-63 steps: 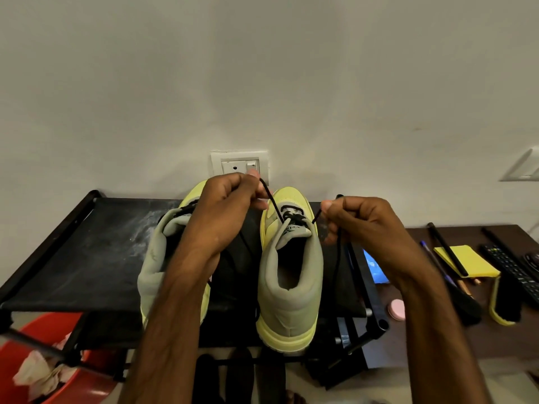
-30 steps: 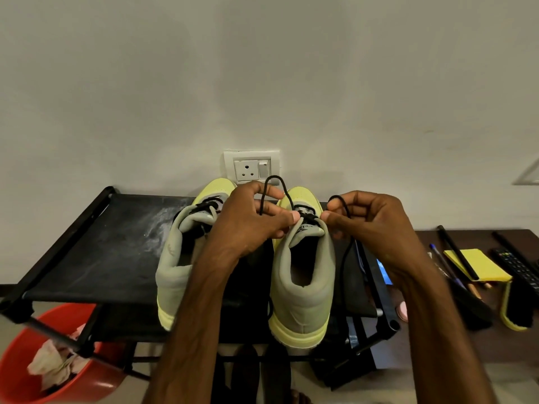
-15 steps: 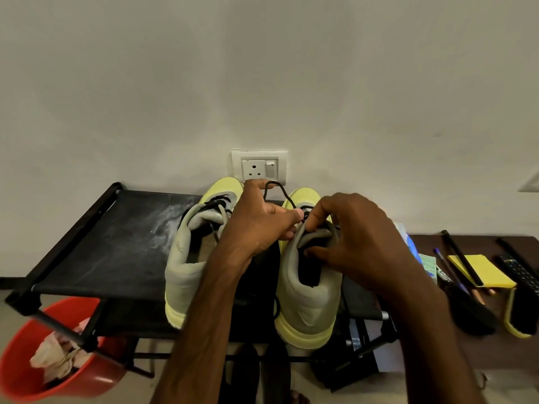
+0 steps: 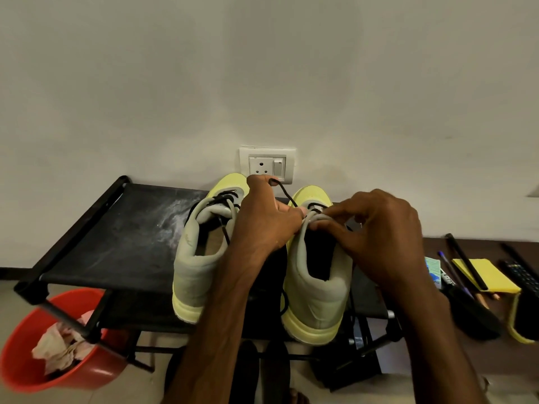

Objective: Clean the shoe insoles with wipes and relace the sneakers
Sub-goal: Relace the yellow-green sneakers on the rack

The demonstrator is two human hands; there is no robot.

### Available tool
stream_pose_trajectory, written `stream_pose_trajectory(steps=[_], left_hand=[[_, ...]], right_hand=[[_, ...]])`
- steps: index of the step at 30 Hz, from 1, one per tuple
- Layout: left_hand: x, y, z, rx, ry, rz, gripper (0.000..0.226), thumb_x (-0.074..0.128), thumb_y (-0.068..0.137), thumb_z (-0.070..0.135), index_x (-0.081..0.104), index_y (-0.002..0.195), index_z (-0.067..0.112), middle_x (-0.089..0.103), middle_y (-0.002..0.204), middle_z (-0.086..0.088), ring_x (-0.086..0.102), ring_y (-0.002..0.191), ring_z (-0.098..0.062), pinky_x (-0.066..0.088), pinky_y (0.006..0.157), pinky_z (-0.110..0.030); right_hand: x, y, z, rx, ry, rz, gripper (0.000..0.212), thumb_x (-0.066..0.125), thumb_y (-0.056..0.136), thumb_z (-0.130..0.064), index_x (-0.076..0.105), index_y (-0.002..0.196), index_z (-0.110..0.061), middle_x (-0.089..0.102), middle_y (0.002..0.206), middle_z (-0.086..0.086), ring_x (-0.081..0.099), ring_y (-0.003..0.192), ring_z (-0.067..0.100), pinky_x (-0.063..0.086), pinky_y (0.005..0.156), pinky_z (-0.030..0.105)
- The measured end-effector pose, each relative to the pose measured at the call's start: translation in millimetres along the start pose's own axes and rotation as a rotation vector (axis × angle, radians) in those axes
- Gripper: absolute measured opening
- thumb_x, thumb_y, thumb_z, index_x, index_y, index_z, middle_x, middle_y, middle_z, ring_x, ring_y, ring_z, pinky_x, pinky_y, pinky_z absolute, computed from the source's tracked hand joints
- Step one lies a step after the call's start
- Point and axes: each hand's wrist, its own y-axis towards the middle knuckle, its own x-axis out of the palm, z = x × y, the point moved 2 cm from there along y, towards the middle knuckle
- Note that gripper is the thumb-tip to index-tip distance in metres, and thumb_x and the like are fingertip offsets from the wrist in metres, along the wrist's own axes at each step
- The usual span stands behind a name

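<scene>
Left hand point(image 4: 262, 225) grips a black lace point(image 4: 287, 195) in curled fingers, a loop of it showing above the knuckles at the far edge. Right hand point(image 4: 385, 240) pinches the top edge of the grey tongue point(image 4: 316, 217) of the right sneaker point(image 4: 315, 293) between thumb and forefinger; whether it also holds a lace end cannot be told. The two hands meet over this shoe's opening.

Both sneakers, grey with yellow soles, stand heel-near and toe-far on a black rack point(image 4: 122, 237), the left sneaker point(image 4: 195, 266) just beside its partner, with its own lace hanging into the opening. A wall socket point(image 4: 267, 166) sits on the wall beyond the toes.

At near left, below the rack, a red bucket point(image 4: 17, 365) contains crumpled wipes point(image 4: 58, 345). At right, a brown table point(image 4: 466, 357) carries a yellow notepad point(image 4: 487, 275) with a black pen point(image 4: 466, 263) across it, and a remote control point(image 4: 522, 275) further right.
</scene>
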Motion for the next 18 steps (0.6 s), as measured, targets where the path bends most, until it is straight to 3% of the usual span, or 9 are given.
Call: stream_pose_trajectory(steps=[4,8,11,14,18], left_hand=[[0.0,0.9,-1.2,-0.011,0.009,-0.007,0.073,0.08,0.08,0.035,0.034,0.135,0.023,0.074,0.091,-0.002,0.073,0.087,-0.021,0.059,0.088,-0.045],[1.6,-0.3,0.4,-0.023,-0.001,-0.045,0.075,0.08,0.082,0.03,0.031,0.137,0.021,0.074,0.088,-0.001,0.074,0.084,-0.02,0.06,0.087,-0.044],[-0.2,1.1,-0.5,-0.008,0.019,-0.019,0.074,0.081,0.081,0.032,0.031,0.136,0.024,0.074,0.089,-0.001,0.073,0.084,-0.02,0.06,0.085,-0.044],[-3.2,-0.5,1.3,0.023,0.052,0.004,0.069,0.078,0.084,0.033,0.032,0.135,0.025,0.074,0.085,0.002,0.072,0.082,-0.017,0.059,0.087,-0.043],[-6.1,-5.1,8.2,0.083,0.124,0.003,0.066,0.075,0.088,0.031,0.034,0.139,0.022,0.074,0.088,0.006,0.07,0.085,-0.013,0.057,0.09,-0.039]], right_hand=[[1.2,1.7,1.3,0.175,0.078,0.083,0.029,0.077,0.077,-0.059,0.08,0.078,-0.031,0.069,0.065,-0.015,0.064,0.063,0.004,0.051,0.06,0.031],[3.7,2.3,6.8,0.27,0.148,0.078,0.029,0.079,0.077,-0.056,0.079,0.077,-0.028,0.07,0.062,-0.011,0.067,0.063,0.007,0.057,0.064,0.037],[-1.2,5.0,3.7,0.223,0.191,-0.072,0.029,0.081,0.073,-0.055,0.079,0.086,-0.029,0.072,0.072,-0.011,0.067,0.069,0.01,0.06,0.067,0.038],[-9.0,6.2,2.3,0.132,0.04,-0.253,0.036,0.09,0.069,-0.041,0.076,0.101,-0.031,0.068,0.09,-0.014,0.061,0.08,0.007,0.054,0.07,0.029],[-7.7,4.5,2.5,0.02,-0.047,-0.151,0.026,0.086,0.076,-0.022,0.075,0.097,-0.032,0.063,0.093,-0.013,0.056,0.076,0.004,0.049,0.065,0.028]])
